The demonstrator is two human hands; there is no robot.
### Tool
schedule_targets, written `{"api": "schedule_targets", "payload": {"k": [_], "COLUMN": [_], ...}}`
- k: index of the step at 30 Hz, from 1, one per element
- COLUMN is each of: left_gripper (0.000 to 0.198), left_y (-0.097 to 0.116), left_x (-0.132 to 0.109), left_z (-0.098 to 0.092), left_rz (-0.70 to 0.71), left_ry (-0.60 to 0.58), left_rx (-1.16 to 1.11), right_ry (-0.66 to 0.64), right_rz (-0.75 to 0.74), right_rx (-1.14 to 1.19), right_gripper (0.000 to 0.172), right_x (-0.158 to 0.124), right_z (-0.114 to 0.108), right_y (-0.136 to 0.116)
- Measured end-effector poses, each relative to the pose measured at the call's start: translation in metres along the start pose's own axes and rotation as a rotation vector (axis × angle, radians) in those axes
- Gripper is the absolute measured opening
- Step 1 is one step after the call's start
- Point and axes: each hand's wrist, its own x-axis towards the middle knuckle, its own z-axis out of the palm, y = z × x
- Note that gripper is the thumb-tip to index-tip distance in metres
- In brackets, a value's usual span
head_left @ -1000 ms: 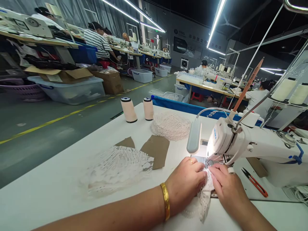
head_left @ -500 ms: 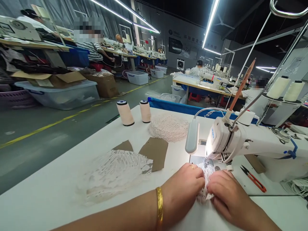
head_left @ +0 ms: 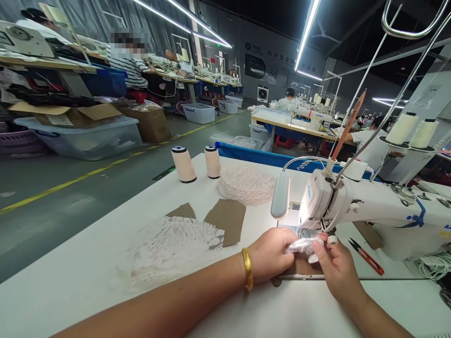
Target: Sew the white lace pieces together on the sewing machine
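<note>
White lace (head_left: 306, 245) is pinched in my left hand (head_left: 269, 253) and right hand (head_left: 340, 268), just below the sewing machine's (head_left: 373, 205) head.

The white table (head_left: 88, 267) carries two upright peach thread spools (head_left: 183, 165) near its far edge; a heap of pale lace (head_left: 246, 187) just beside them; a spread of white lace (head_left: 176, 246) overlapping brown card pieces (head_left: 230, 220); a white sewing machine (head_left: 382, 207); orange-handled snips (head_left: 370, 261) near it; and a loose coil of pale cord (head_left: 426, 266)
</note>
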Motion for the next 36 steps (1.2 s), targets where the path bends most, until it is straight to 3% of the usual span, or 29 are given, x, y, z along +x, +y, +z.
{"api": "schedule_targets", "payload": {"k": [9, 14, 18, 28, 32, 36], "left_gripper": [0.014, 0.013, 0.019, 0.014, 0.014, 0.020], "left_y": [-0.001, -0.007, -0.008, -0.009, -0.005, 0.001], "left_x": [0.000, 0.003, 0.004, 0.004, 0.001, -0.002], "left_z": [-0.002, 0.002, 0.003, 0.001, 0.001, 0.000], "left_rz": [-0.035, -0.023, -0.011, -0.077, -0.176, -0.184], "left_ry": [-0.041, 0.042, 0.018, -0.097, -0.139, -0.103], "left_rx": [-0.096, -0.009, 0.010, -0.152, -0.298, -0.392], "right_ry": [-0.009, 0.050, 0.111, 0.114, 0.097, 0.106], "right_rz": [-0.080, -0.203, -0.274, -0.224, -0.209, -0.232], "right_rx": [-0.018, -0.121, -0.211, -0.150, -0.125, -0.155], "right_gripper": [0.032, 0.024, 0.022, 0.023, 0.022, 0.021], "right_x": [0.001, -0.001, -0.001, 0.001, 0.001, -0.001], "right_z": [-0.002, -0.002, -0.002, -0.001, -0.001, -0.001], "right_y": [-0.006, -0.005, -0.006, -0.005, -0.006, -0.003]}}
